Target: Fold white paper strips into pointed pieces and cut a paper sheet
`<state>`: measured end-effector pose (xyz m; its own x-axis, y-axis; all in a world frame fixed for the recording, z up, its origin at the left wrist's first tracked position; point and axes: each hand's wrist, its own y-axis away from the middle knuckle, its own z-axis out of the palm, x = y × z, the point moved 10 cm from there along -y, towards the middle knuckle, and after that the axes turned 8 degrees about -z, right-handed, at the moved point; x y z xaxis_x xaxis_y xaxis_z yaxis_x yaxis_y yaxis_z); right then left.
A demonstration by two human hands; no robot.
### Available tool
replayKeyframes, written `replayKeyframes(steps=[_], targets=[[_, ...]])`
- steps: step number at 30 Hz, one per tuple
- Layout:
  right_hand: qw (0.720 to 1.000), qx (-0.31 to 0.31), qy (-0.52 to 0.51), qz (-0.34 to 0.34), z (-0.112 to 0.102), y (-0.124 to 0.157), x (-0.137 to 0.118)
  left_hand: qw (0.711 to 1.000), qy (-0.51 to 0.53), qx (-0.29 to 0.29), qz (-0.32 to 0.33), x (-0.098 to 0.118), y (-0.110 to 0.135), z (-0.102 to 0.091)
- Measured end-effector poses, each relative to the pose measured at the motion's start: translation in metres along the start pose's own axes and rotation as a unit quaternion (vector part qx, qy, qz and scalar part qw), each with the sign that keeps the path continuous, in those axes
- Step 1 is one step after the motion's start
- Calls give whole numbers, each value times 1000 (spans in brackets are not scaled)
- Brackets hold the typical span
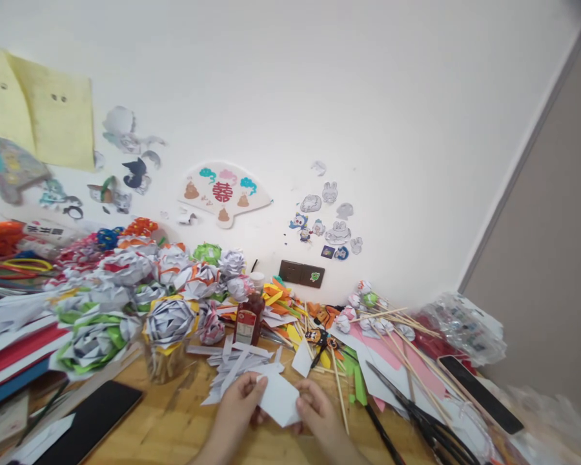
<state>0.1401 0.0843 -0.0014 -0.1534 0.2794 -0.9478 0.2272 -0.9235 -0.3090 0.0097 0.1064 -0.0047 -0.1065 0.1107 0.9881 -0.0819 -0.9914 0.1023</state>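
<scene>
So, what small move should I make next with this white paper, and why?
I'd probably crease the white paper: your left hand and right hand already pinch it at opposite sides, while the black scissors lie off to the right, so folding looks handier than cutting.

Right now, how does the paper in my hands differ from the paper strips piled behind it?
The held paper is broad, while the paper strips are narrow. Your left hand and right hand grip the held paper; the paper strips lie piled on the table. Both look white.
</scene>
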Motion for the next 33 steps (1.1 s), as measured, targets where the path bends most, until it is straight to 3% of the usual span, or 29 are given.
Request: replayKeyframes(steps=[4, 13, 24, 33], targets=[[1000, 13, 4, 13, -4, -1, 8, 1000, 15, -11, -21, -6, -4, 2], [997, 49, 47, 27, -16, -2, 5, 994, -17, -103, -31, -2, -2, 19], [994, 103, 24, 21, -34, -7, 7, 992, -43, -112, -37, -7, 1, 22], [996, 80, 36, 17, -32, -8, 11, 993, -21, -109, -40, -8, -1, 21]])
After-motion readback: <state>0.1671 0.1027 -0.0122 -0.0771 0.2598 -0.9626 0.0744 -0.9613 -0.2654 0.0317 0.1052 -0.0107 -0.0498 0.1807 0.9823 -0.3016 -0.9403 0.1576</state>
